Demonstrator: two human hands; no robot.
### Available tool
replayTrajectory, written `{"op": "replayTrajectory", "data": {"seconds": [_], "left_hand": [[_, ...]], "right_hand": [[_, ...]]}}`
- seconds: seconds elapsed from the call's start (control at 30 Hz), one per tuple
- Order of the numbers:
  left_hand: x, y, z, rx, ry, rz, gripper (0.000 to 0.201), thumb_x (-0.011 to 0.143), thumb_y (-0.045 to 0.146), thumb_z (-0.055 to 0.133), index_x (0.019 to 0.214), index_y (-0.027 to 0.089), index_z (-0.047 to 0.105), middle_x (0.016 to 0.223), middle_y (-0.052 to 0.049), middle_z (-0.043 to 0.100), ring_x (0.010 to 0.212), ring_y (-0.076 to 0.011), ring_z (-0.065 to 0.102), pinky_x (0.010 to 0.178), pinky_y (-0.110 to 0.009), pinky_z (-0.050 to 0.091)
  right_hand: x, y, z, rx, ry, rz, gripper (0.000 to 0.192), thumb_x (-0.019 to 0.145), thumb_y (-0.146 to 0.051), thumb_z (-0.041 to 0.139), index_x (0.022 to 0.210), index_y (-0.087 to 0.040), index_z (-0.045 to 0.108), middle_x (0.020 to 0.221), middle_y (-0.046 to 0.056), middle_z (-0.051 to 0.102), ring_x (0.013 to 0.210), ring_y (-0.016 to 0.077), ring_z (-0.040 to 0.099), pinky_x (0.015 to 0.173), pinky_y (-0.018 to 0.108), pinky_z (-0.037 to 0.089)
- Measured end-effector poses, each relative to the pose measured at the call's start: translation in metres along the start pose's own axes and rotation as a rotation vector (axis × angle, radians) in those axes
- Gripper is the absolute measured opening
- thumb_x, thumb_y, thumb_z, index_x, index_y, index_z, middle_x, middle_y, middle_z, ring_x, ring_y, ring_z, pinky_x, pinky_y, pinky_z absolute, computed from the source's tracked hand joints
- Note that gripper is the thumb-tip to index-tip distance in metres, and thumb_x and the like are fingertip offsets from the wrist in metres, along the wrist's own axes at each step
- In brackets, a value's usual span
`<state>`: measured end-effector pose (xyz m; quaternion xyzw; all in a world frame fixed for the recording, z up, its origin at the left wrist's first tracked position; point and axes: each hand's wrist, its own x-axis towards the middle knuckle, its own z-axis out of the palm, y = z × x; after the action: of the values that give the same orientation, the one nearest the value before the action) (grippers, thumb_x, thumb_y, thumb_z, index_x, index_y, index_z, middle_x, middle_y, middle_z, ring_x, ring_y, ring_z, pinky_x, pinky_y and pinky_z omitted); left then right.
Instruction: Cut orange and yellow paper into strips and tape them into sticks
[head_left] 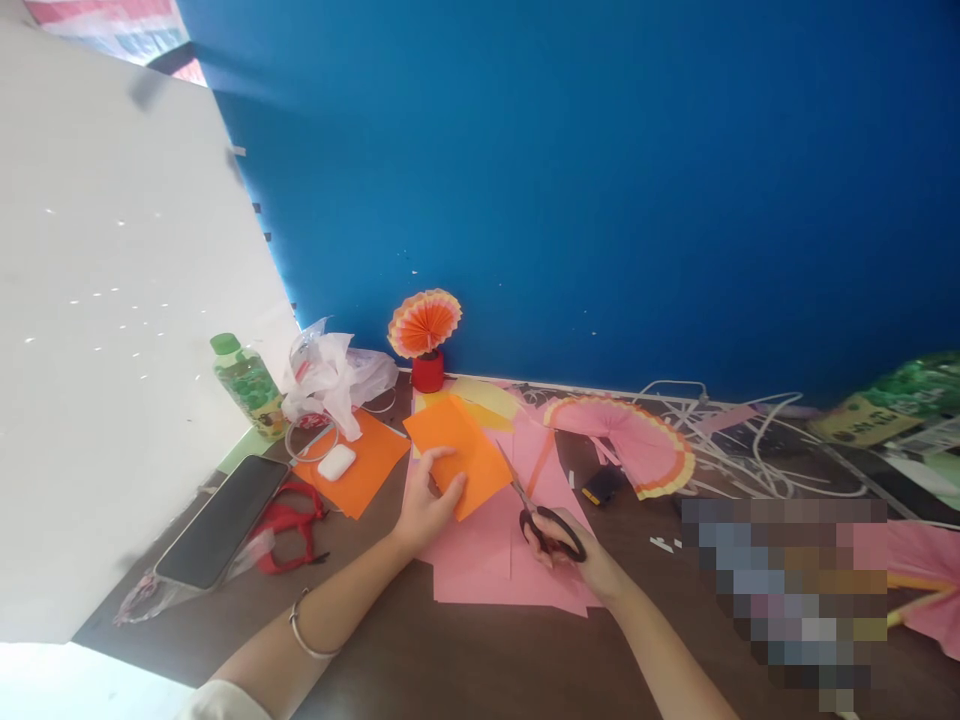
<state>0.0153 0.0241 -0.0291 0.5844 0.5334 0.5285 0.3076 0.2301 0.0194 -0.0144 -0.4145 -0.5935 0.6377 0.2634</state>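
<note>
My left hand grips a sheet of orange paper near its lower left edge, thumb on top. In my right hand is a pair of scissors with dark handles. Their blades point up and left, close to the right edge of the orange sheet; whether they touch it I cannot tell. Pink paper sheets lie beneath both hands. Behind the orange sheet lies yellow paper. A pink folded-paper fan with an orange and yellow border is to the right.
At the back stands an orange paper fan in a red pot. Leftward are a bottle, plastic bag, white earbud case, another orange sheet, phone and red straps. White cables tangle at right.
</note>
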Motion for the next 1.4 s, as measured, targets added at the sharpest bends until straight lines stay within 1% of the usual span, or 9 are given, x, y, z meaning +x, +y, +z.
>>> {"op": "replayTrajectory", "data": {"seconds": [0.13,0.27,0.5,0.67,1.07,1.4], "left_hand": [[0.000,-0.002,0.001,-0.014,0.008,0.013,0.025,0.076,0.026,0.055,0.101,0.021,0.051,0.104,-0.004,0.057,0.103,-0.0188,0.051,0.091,-0.032,0.037],[0.001,-0.004,0.001,-0.012,0.017,0.034,0.025,0.076,0.025,0.055,0.100,0.021,0.052,0.103,-0.004,0.057,0.102,-0.0187,0.052,0.090,-0.032,0.038],[0.001,-0.002,-0.001,0.021,0.035,0.058,0.025,0.076,0.024,0.055,0.101,0.020,0.051,0.103,-0.006,0.056,0.100,-0.0192,0.052,0.088,-0.033,0.039],[0.001,-0.005,-0.001,0.021,0.058,0.060,0.025,0.076,0.026,0.056,0.101,0.021,0.052,0.103,-0.006,0.056,0.101,-0.0198,0.051,0.089,-0.034,0.038],[0.000,-0.006,-0.002,0.043,0.058,0.055,0.026,0.077,0.026,0.055,0.102,0.021,0.050,0.104,-0.005,0.056,0.103,-0.0193,0.050,0.089,-0.033,0.038],[0.001,-0.001,-0.004,0.062,0.067,0.076,0.025,0.077,0.026,0.055,0.100,0.021,0.051,0.101,-0.006,0.056,0.100,-0.0195,0.052,0.088,-0.034,0.039]], "right_hand": [[0.001,0.001,0.000,-0.011,-0.010,-0.001,0.044,0.076,-0.056,0.046,0.058,-0.016,0.048,0.049,-0.001,0.044,0.047,0.0099,0.039,0.044,0.024,0.021],[0.000,-0.002,0.001,-0.014,0.008,0.016,0.044,0.075,-0.058,0.046,0.058,-0.017,0.047,0.049,-0.001,0.043,0.047,0.0099,0.039,0.044,0.025,0.021],[0.000,-0.007,0.002,-0.028,0.014,0.036,0.044,0.073,-0.058,0.048,0.056,-0.017,0.047,0.046,-0.003,0.042,0.045,0.0091,0.037,0.047,0.025,0.022],[0.001,-0.005,0.001,-0.047,0.003,0.046,0.045,0.075,-0.057,0.047,0.056,-0.016,0.047,0.046,-0.003,0.042,0.045,0.0088,0.039,0.048,0.025,0.023],[0.003,-0.001,0.000,-0.046,0.017,0.044,0.046,0.075,-0.057,0.049,0.054,-0.016,0.046,0.044,-0.004,0.043,0.043,0.0081,0.038,0.047,0.024,0.023],[0.004,0.006,-0.002,-0.032,0.016,0.048,0.044,0.077,-0.054,0.048,0.054,-0.017,0.043,0.046,-0.005,0.039,0.044,0.0078,0.035,0.048,0.024,0.023]]}}
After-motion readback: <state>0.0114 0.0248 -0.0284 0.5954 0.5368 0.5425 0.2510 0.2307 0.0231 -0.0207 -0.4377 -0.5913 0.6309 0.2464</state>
